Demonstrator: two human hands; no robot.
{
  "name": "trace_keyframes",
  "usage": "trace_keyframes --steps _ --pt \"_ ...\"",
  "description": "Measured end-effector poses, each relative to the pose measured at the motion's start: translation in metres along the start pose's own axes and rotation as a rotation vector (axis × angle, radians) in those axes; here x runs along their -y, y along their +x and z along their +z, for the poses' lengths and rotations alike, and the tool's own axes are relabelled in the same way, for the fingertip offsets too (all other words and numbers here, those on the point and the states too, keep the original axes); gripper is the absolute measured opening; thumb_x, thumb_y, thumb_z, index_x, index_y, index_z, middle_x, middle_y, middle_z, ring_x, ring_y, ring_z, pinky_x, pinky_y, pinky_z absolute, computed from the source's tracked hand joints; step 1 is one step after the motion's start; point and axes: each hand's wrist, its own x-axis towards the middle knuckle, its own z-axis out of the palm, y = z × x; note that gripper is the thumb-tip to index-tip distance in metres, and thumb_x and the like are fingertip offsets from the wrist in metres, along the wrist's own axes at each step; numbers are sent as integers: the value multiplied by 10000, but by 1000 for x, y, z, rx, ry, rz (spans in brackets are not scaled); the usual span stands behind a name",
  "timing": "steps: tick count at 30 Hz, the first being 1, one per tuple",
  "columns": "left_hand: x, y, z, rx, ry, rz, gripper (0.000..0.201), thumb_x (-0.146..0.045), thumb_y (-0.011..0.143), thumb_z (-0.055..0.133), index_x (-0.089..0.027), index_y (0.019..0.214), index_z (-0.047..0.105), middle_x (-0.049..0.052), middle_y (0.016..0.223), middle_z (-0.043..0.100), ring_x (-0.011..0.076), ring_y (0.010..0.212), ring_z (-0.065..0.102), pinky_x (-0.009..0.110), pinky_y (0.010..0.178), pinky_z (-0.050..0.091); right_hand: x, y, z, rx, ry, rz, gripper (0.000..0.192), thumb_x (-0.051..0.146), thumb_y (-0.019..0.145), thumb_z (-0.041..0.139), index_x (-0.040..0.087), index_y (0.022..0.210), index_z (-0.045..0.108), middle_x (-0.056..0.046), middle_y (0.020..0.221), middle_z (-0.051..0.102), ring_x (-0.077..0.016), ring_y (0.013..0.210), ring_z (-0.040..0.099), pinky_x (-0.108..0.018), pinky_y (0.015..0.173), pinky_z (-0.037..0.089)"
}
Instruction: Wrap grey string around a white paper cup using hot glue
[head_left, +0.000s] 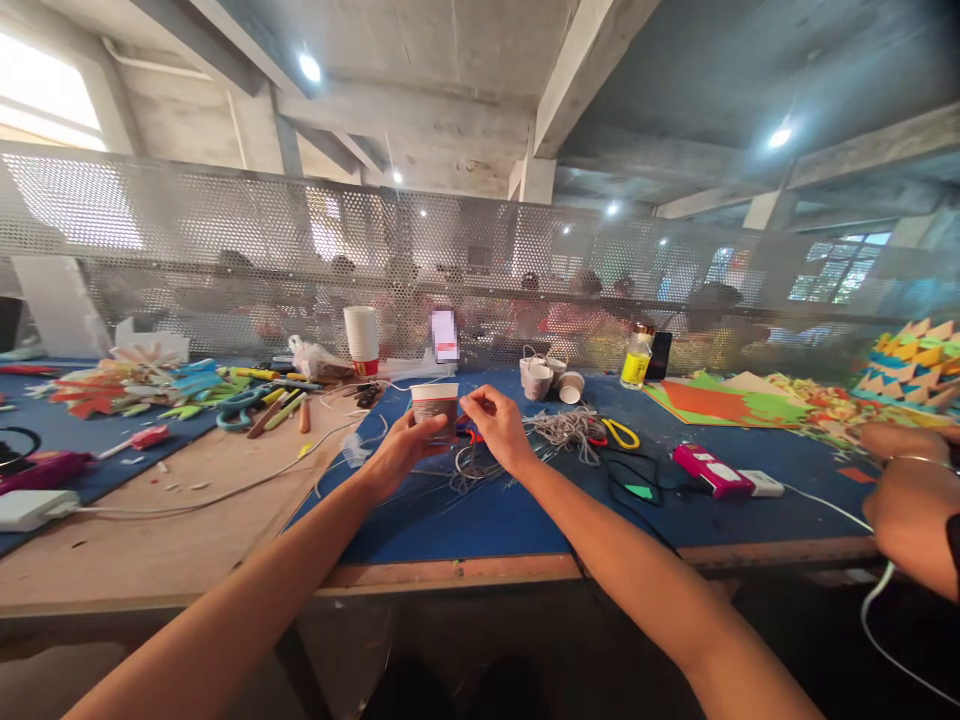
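My left hand point(405, 448) is closed around a small paper cup point(435, 404), upright, its lower part covered in grey wrapping below a white rim band. Just right of the cup, my right hand point(501, 428) is closed in a pinch. Whatever is between those fingertips is too small to make out. Beyond and to the right of my right hand lies a tangled bundle of grey cord point(568, 428), with a yellow scissor handle point(621, 434) beside it. Behind it stand similar grey-covered cups point(536, 381), one tipped on its side point(571, 388).
A phone point(445, 336) leans against the perforated screen point(480, 250), near a stack of paper cups point(361, 335). Tools point(279, 410) and paper pieces lie left. Right are a yellow-labelled bottle point(636, 362), coloured paper point(720, 402), a magenta device point(712, 470) and another person's hand point(911, 480).
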Motion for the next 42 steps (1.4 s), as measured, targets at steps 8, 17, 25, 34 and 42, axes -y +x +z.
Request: trace_keyframes --steps 8,17,25,34,42 --pt "1 0 -1 20 -3 7 515 -373 808 810 -169 1266 691 141 1209 748 235 908 724 364 839 552 0 1 0 13 -13 36 192 397 919 608 241 806 600 16 751 716 -184 759 734 -278 748 540" --pt "0 0 0 33 -12 -5 510 -383 805 814 -176 1258 704 138 1192 757 244 912 731 371 842 543 0 1 -1 19 -9 46 190 394 921 608 237 815 613 18 760 717 -182 763 733 -273 746 543" --pt "-1 -1 -1 53 -14 -8 513 -371 821 801 -170 1278 684 140 1226 751 246 925 736 363 848 544 -3 2 -1 13 37 25 202 402 900 630 232 791 630 20 732 706 -179 725 715 -273 724 528" --pt "2 1 -2 86 -27 -5 490 -352 846 779 -177 1293 679 134 1229 753 236 937 731 363 874 539 -5 3 0 16 79 57 203 405 875 655 237 764 626 23 705 701 -182 685 697 -277 658 514" --pt "3 2 -4 114 -57 -9 471 -335 850 777 -182 1288 693 136 1243 755 229 932 738 361 886 549 -5 4 0 15 108 62 202 399 853 666 229 750 628 26 715 686 -176 692 697 -278 674 504"
